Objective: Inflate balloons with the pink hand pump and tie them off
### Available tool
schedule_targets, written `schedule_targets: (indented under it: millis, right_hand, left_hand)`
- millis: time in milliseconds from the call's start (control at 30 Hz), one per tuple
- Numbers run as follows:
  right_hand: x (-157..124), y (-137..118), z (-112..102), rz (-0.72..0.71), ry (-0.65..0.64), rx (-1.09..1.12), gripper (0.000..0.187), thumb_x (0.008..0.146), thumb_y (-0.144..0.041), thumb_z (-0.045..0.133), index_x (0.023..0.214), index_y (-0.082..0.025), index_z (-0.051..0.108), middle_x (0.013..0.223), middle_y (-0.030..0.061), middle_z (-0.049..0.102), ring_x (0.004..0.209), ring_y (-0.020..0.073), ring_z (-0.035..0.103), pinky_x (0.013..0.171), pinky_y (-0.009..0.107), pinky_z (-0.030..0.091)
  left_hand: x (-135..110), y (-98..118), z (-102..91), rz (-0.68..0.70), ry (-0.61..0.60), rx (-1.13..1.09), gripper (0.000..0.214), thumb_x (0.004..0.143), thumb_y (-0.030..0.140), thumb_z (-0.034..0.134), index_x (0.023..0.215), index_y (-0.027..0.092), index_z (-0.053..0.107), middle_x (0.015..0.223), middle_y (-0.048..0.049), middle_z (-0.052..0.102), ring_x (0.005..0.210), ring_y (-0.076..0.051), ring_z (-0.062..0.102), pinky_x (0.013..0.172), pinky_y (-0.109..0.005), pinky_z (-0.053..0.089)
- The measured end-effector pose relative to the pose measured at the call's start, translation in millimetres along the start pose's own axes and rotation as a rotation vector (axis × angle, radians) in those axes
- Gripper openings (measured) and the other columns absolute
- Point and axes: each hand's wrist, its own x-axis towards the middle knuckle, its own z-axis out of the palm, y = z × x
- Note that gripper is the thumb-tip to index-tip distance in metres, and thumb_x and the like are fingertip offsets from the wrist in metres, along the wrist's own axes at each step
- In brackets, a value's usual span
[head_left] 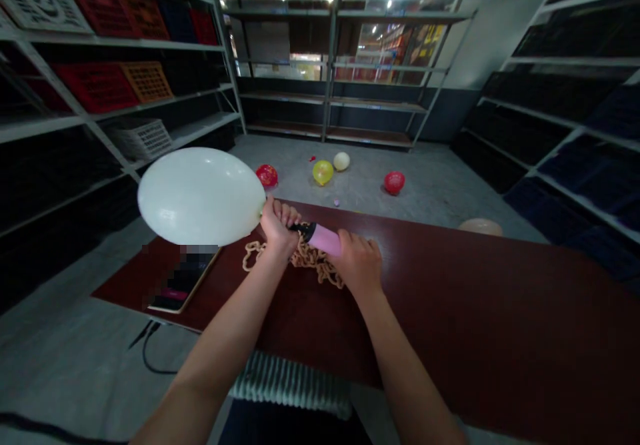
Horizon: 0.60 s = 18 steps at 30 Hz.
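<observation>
A large inflated white balloon (200,195) stretches out to the left over the table. My left hand (280,225) is closed around its neck, at the black nozzle end of a hand pump. The pump, a balloon pump (325,238), has a pink barrel and a black collar. My right hand (361,263) grips the far end of that pink barrel. Below the pump lies a tangled heap of tan, chain-like cord (327,273), partly covered by my hands. Where the balloon meets the nozzle is hidden by my left fingers.
A dark red table (450,318) spans the front. A flat, dark-screened device (197,275), partly blurred, lies at its left. On the floor are red balloons (395,182), a yellow balloon (323,173) and a pale balloon (341,161). Metal shelves (280,98) stand around.
</observation>
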Motion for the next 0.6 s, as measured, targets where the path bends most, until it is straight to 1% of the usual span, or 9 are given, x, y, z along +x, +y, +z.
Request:
schedule_targets:
  millis: [67, 200, 300, 367, 467, 533, 600]
  right_hand:
    - [0, 5, 0, 0.0, -0.01, -0.023, 0.029, 0.087, -0.039, 0.066, 0.108, -0.019, 0.065, 0.093, 0.0086, 0.073, 0.087, 0.0236, 0.063, 0.078, 0.034, 0.03]
    - [0, 21, 0, 0.015, -0.008, -0.095, 0.031, 0.086, -0.04, 0.067, 0.11, -0.019, 0.066, 0.094, 0.0082, 0.073, 0.087, 0.0235, 0.063, 0.08, 0.035, 0.03]
    - [-2, 38, -2, 0.02, 0.005, -0.13, 0.031, 0.085, -0.036, 0.068, 0.112, -0.021, 0.066, 0.096, 0.0071, 0.073, 0.088, 0.0236, 0.062, 0.083, 0.036, 0.031]
    - [-4, 49, -3, 0.02, 0.016, -0.147, 0.033, 0.084, -0.032, 0.069, 0.114, -0.021, 0.065, 0.097, 0.0068, 0.073, 0.09, 0.0239, 0.062, 0.086, 0.036, 0.033]
    - [-4, 60, -5, -0.006, 0.03, -0.146, 0.031, 0.082, -0.03, 0.07, 0.111, -0.02, 0.065, 0.098, 0.0077, 0.073, 0.094, 0.0256, 0.063, 0.093, 0.037, 0.035]
    - [-4, 63, -6, -0.03, 0.05, -0.124, 0.029, 0.081, -0.03, 0.07, 0.108, -0.02, 0.065, 0.1, 0.0088, 0.073, 0.098, 0.0268, 0.062, 0.096, 0.038, 0.036]
    - [-4, 61, -8, -0.021, 0.056, -0.117, 0.028, 0.081, -0.03, 0.069, 0.107, -0.02, 0.065, 0.1, 0.0093, 0.072, 0.096, 0.0274, 0.062, 0.093, 0.038, 0.039]
  left_hand:
    - [5, 5, -2.4, 0.012, -0.001, -0.011, 0.061, 0.102, 0.034, 0.052, 0.054, 0.018, 0.018, 0.039, 0.007, 0.018, 0.031, -0.007, 0.019, 0.037, -0.023, 0.02]
    - [15, 20, -5.6, 0.031, 0.01, -0.044, 0.058, 0.104, 0.029, 0.045, 0.055, 0.018, 0.016, 0.04, 0.0064, 0.017, 0.032, -0.007, 0.019, 0.037, -0.023, 0.02]
    - [20, 32, -6.8, 0.06, 0.018, -0.04, 0.06, 0.104, 0.032, 0.048, 0.056, 0.018, 0.015, 0.04, 0.0069, 0.016, 0.032, -0.007, 0.019, 0.037, -0.022, 0.019]
    - [22, 40, -8.5, 0.084, -0.014, -0.03, 0.061, 0.101, 0.035, 0.054, 0.057, 0.018, 0.015, 0.04, 0.0074, 0.014, 0.032, -0.007, 0.018, 0.038, -0.022, 0.019]
    - [26, 47, -12.8, 0.11, -0.089, -0.001, 0.061, 0.096, 0.035, 0.061, 0.057, 0.018, 0.018, 0.041, 0.0082, 0.014, 0.033, -0.007, 0.019, 0.039, -0.022, 0.022]
    - [29, 48, -15.4, 0.114, -0.108, 0.033, 0.058, 0.094, 0.035, 0.064, 0.058, 0.019, 0.022, 0.042, 0.0089, 0.013, 0.033, -0.007, 0.019, 0.04, -0.021, 0.023]
    - [29, 48, -15.9, 0.123, -0.096, 0.055, 0.054, 0.095, 0.036, 0.062, 0.058, 0.019, 0.026, 0.042, 0.0089, 0.013, 0.033, -0.008, 0.019, 0.039, -0.022, 0.022]
